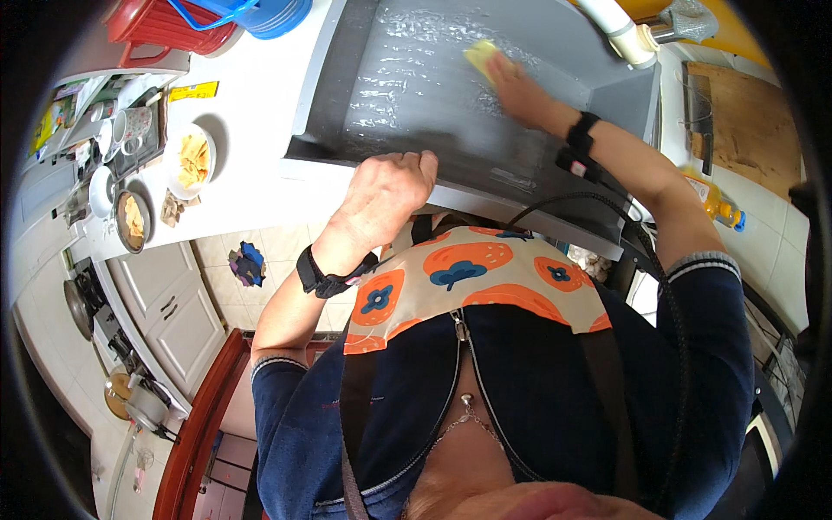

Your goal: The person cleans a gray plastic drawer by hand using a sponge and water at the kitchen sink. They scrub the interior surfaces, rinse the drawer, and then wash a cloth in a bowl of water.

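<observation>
A large grey box-like unit (pixel 416 84) with a wet, glistening inner surface lies before me. Its far part runs past the top of the picture. My right hand (pixel 517 88) presses a yellow sponge or cloth (pixel 481 57) onto that wet surface, and the hand is slightly blurred. My left hand (pixel 393 188) grips the unit's near rim (pixel 455 194), fingers curled over the edge. Both wrists wear black straps. An apron with a persimmon print (pixel 468 266) hangs at my front, below the rim.
A white bowl (pixel 188 161) and a darker bowl (pixel 132 221) of yellowish pieces stand on the white counter (pixel 253 130) at left. Red (pixel 169 29) and blue (pixel 266 16) plastic containers stand farther back. At right are a white pipe (pixel 614 29), a bottle (pixel 715 201) and a wooden board (pixel 747 117).
</observation>
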The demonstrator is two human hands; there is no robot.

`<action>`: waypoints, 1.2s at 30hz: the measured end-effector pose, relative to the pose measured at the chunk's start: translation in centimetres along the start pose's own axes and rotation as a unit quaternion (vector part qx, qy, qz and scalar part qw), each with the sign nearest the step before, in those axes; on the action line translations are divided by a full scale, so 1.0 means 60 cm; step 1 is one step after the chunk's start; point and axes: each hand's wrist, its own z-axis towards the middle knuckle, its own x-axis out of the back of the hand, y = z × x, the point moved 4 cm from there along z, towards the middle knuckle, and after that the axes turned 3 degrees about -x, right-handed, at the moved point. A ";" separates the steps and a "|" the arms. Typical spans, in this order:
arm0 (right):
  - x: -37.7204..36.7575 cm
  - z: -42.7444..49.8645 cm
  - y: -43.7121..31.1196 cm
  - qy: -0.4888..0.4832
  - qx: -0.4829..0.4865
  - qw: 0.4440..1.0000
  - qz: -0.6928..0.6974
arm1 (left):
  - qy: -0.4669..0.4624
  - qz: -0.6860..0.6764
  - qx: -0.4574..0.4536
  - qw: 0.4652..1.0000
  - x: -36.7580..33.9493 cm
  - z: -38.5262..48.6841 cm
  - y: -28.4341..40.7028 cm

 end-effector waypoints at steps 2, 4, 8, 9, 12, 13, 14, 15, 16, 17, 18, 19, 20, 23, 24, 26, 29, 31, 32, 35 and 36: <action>-0.048 -0.050 0.032 -0.158 -0.025 0.984 -0.073 | -0.005 -0.014 0.003 1.000 0.000 -0.002 -0.001; -0.076 -0.071 0.047 -0.257 -0.069 0.964 -0.018 | -0.007 -0.042 0.009 0.999 0.000 -0.003 -0.004; -0.056 -0.036 0.008 -0.257 -0.129 0.957 0.030 | -0.018 -0.068 0.003 0.998 0.002 -0.001 -0.006; -0.036 -0.010 -0.015 -0.210 -0.134 0.965 0.078 | -0.018 -0.069 0.002 0.997 0.003 0.000 -0.006; 0.038 0.073 -0.086 -0.091 0.000 0.996 0.015 | -0.007 -0.060 -0.005 0.998 0.008 0.002 -0.005; 0.054 0.099 -0.099 -0.111 0.008 0.994 -0.014 | -0.001 -0.060 -0.011 0.998 0.009 0.002 -0.004; 0.071 0.124 -0.103 -0.111 0.020 0.993 -0.024 | 0.004 -0.058 -0.014 0.998 0.010 0.003 -0.004; 0.087 0.147 -0.109 -0.091 0.039 0.995 -0.022 | -0.013 -0.054 -0.011 0.998 0.008 0.003 -0.004; 0.100 0.175 -0.106 -0.085 0.024 0.996 0.015 | -0.025 -0.053 -0.008 0.998 0.006 0.003 -0.004; 0.116 0.205 -0.104 -0.059 0.018 0.996 0.066 | -0.040 -0.053 -0.006 0.998 0.005 0.002 -0.004; 0.125 0.225 -0.105 -0.051 -0.015 0.995 0.086 | -0.038 -0.053 -0.008 0.998 0.005 0.002 -0.004; 0.133 0.237 -0.112 -0.021 -0.025 0.990 0.136 | -0.036 -0.053 -0.011 0.998 0.006 0.002 -0.003; 0.138 0.242 -0.115 -0.008 -0.060 0.986 0.157 | -0.030 -0.050 -0.015 0.998 0.007 0.002 -0.003; 0.132 0.204 -0.150 -0.048 0.003 0.991 0.121 | -0.041 -0.038 -0.023 0.998 0.006 0.003 -0.002; 0.130 0.174 -0.162 -0.044 0.050 0.994 0.085 | -0.028 -0.039 -0.024 0.999 0.008 0.003 -0.002; 0.131 0.124 -0.172 -0.020 0.114 0.993 0.035 | -0.025 -0.043 -0.020 0.999 0.007 0.003 -0.002; 0.137 0.111 -0.169 0.019 0.116 0.993 -0.004 | -0.015 -0.042 -0.020 0.999 0.006 0.002 -0.002; 0.132 0.148 -0.155 0.004 0.052 0.999 -0.012 | -0.003 -0.037 -0.018 0.999 0.006 0.002 -0.001; 0.131 0.172 -0.149 0.031 0.027 0.999 0.020 | 0.000 -0.034 -0.015 0.999 0.006 0.002 -0.001; 0.096 0.208 -0.110 0.025 -0.048 0.992 0.111 | -0.010 -0.041 -0.009 0.999 0.010 0.007 0.000; 0.077 0.199 -0.093 0.007 -0.056 0.993 0.102 | -0.019 -0.039 -0.002 0.999 0.012 0.007 0.001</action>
